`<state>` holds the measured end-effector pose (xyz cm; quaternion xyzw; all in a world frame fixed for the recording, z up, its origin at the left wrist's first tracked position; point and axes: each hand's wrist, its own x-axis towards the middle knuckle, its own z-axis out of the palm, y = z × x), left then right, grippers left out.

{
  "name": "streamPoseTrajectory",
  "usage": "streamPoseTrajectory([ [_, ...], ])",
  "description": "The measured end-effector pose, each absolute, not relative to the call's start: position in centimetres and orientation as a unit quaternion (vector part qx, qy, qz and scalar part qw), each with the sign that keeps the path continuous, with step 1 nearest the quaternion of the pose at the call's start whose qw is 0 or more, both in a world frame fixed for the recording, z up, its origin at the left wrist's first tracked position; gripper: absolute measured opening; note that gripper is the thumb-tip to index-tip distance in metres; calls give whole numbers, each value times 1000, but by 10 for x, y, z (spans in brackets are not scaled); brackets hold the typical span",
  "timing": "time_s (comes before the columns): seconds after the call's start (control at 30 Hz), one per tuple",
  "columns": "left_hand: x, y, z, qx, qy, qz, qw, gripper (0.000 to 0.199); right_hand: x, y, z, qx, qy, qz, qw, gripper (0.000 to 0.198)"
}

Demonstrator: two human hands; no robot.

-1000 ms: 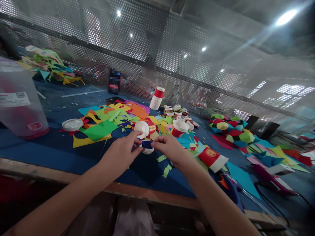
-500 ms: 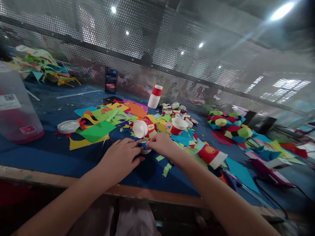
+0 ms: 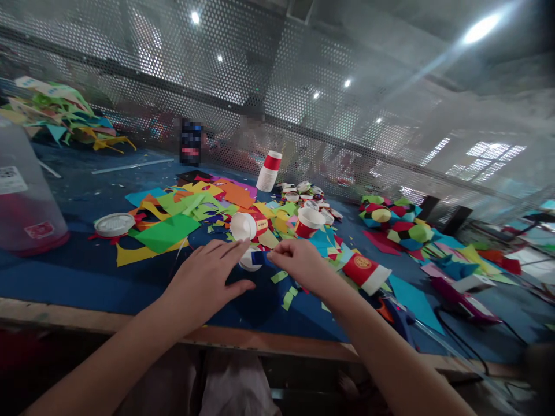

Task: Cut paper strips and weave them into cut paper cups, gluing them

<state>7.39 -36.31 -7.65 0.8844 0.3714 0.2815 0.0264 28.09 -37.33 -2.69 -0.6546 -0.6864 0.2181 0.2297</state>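
Across the blue tabletop (image 3: 108, 286), just below frame centre, the right hand (image 3: 299, 263) pinches a blue strip (image 3: 259, 258), seemingly cut but not yet released, at a white disc (image 3: 247, 263), the left hand (image 3: 206, 277) spread empty.

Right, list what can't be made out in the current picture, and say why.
All in the head view:
- Pinched end of the blue paper: hidden by the fingers of the right hand.
- Part of the white round piece: covered by the blue paper.
- Left part of the plastic container: cut off by the left edge.
- Words on its label: too small and blurred.
- Dark thing at the back: masked by blocky pixels.
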Motion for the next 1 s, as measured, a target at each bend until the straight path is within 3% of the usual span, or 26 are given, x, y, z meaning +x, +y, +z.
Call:
streamPoseTrajectory([
  [0.07, 72, -369, -74, 876, 322, 356, 43, 63, 282, -396, -23, -638, -685, 239, 258, 21],
  [0.23, 76, -393, -79, 863, 205, 451, 103, 22, 277, -452, -28, -614, -630, 325, 346, 24],
  [0.33, 80, -407, -85, 856, 196, 462, 123, 24, 276, -477, -41, -596, -592, 352, 412, 20],
  [0.4, 80, -414, -87, 857, 190, 462, 125, 29, 278, -491, -50, -564, -618, 297, 461, 20],
  [0.5, 78, -422, -87, 865, 171, 455, 129, 36, 282, -507, -59, -502, -707, 166, 470, 58],
  [0.67, 76, -434, -86, 867, 156, 456, 126, 43, 283, -521, -61, -475, -763, 102, 427, 35],
  [0.77, 76, -438, -91, 866, 155, 452, 144, 44, 279, -524, -63, -474, -757, 108, 436, 35],
  [0.87, 75, -438, -96, 856, 135, 439, 239, 44, 277, -527, -73, -466, -756, 86, 451, 46],
  [1.0, 68, -435, -97, 785, 197, 441, 389, 25, 300, -538, -93, -497, -724, 2, 478, 50],
])
